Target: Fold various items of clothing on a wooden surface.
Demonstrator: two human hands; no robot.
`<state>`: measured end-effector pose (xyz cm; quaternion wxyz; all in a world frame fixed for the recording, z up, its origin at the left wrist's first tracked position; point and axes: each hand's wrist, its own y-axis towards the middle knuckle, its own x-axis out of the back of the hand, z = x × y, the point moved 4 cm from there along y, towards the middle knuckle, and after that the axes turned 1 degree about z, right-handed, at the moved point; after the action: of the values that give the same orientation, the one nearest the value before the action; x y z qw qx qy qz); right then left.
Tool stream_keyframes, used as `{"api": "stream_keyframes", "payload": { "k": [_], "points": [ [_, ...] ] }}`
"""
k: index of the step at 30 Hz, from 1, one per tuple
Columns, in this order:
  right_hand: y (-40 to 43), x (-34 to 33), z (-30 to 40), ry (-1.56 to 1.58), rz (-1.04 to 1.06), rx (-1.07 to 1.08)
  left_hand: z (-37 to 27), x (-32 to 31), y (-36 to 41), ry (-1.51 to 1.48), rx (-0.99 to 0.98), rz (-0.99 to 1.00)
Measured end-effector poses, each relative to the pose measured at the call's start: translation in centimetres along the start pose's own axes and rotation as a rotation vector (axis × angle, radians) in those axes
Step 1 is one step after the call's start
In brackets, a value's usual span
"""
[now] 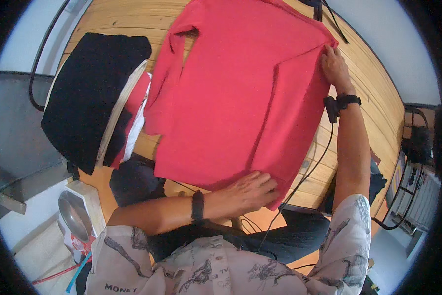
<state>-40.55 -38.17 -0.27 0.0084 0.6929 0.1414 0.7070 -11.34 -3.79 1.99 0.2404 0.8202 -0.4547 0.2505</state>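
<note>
A red long-sleeved top (221,92) lies spread on a wooden table (375,96). Its right-hand side is turned inward, and the folded part forms a long straight edge down the body. At the upper right, my right hand (337,68) grips the cloth by the shoulder corner. My left hand (248,191) is at the lower hem near the right corner, fingers curled into the fabric with their tips partly hidden. The other sleeve (171,70) hangs loosely bent along the left side.
Left of the top is a black folded garment (95,96) with a cream band, over red and white cloth (136,121). A metal bowl (74,214) stands low at left. A black cable (313,167) runs from my right wrist across the table edge. Dark cloth (376,180) lies at right.
</note>
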Motion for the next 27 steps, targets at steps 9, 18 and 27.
{"api": "stream_keyframes", "payload": {
  "k": [9,18,27],
  "points": [
    [0.5,2.5,3.9,-0.044,0.065,0.044,-0.4,2.1,-0.3,-0.045,0.012,-0.183],
    [-6.8,12.4,23.8,0.426,0.191,0.418,2.4,10.2,-5.4,-0.202,0.447,-0.597],
    [-14.4,13.1,38.2,0.493,0.140,0.539,4.8,9.5,-14.6,-0.499,0.773,-0.944]
  ]
}}
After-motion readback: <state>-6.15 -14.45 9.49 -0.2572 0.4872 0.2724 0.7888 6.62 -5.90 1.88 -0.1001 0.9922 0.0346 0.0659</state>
